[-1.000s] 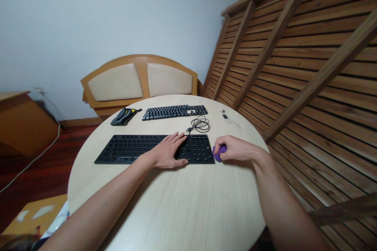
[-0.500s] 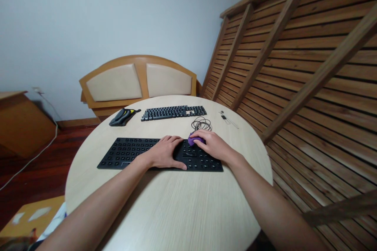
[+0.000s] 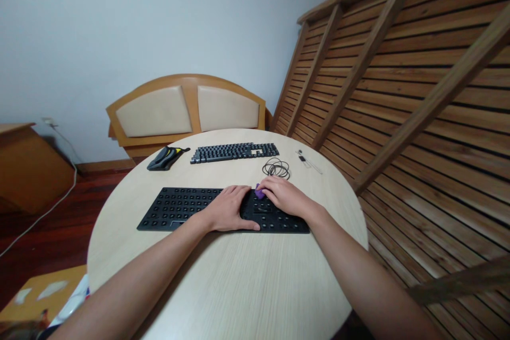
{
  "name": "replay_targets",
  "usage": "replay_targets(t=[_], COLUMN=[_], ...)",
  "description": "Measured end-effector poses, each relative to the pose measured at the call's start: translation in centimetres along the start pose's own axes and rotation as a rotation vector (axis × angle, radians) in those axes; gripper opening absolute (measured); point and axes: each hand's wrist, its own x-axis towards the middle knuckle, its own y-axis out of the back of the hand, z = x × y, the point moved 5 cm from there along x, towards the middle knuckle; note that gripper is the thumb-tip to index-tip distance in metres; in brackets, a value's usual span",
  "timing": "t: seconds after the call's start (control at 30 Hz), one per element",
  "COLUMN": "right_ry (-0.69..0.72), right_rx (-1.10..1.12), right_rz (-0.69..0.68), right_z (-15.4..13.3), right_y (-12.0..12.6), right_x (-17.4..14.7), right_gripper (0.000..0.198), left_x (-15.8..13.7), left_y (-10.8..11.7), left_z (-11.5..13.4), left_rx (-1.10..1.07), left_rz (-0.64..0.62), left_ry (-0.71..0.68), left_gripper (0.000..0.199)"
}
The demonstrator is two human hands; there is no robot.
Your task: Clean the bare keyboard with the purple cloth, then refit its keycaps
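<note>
A black keyboard with its keycaps off lies on the round table in front of me, its rows of bare switches showing. My left hand spans it right of the middle, fingers over the back edge and thumb along the front edge, gripping it. At the back edge, right of that, my right hand is closed round a soft purple wad and presses it on the keyboard. Whether the wad is cloth or putty I cannot tell; most of it is under the fingers. A coiled black cable lies just behind my right hand.
Farther back lies a set of dark keycaps arranged in rows. A black and yellow folded item lies at the table's left, small thin tools at its right. A slatted wooden frame leans close on the right.
The keyboard has slid slightly to the right with my left hand on it. The cable coil has shifted a little right too. Less of the purple wad shows under my right fingers.
</note>
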Motion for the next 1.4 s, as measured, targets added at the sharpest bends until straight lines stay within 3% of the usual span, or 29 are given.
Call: replay_targets(t=[0.27, 0.43, 0.6, 0.87, 1.07, 1.23, 1.4], right_ry=[-0.080, -0.024, 0.003, -0.022, 0.009, 0.013, -0.015], right_rx=[-0.001, 0.080, 0.086, -0.010, 0.058, 0.078, 0.052], right_rz=[0.020, 0.088, 0.050, -0.096, 0.024, 0.048, 0.074], right_z=[1.5, 0.7, 0.7, 2.2, 2.8, 2.9, 3.0], right_y=[1.4, 0.7, -0.9, -0.5, -0.6, -0.5, 0.0], right_x=[-1.0, -0.3, 0.4, 2.6, 1.7, 0.7, 0.4], right_gripper=[0.023, 0.022, 0.022, 0.017, 0.019, 0.022, 0.021], left_x=[0.1, 0.4, 0.6, 2.1, 2.4, 1.4, 0.2], left_y=[-0.2, -0.4, -0.5, -1.3, -1.3, -0.6, 0.0], left_z=[-0.1, 0.1, 0.2, -0.6, -0.5, -0.4, -1.1], left_rx=[0.016, -0.005, -0.045, 0.011, 0.017, 0.024, 0.063], left_rz=[-0.002, 0.022, 0.053, 0.055, 0.065, 0.091, 0.039], left_ry=[0.007, 0.019, 0.006, 0.031, 0.034, 0.058, 0.060], left_gripper=[0.104, 0.106, 0.101, 0.104, 0.103, 0.085, 0.084])
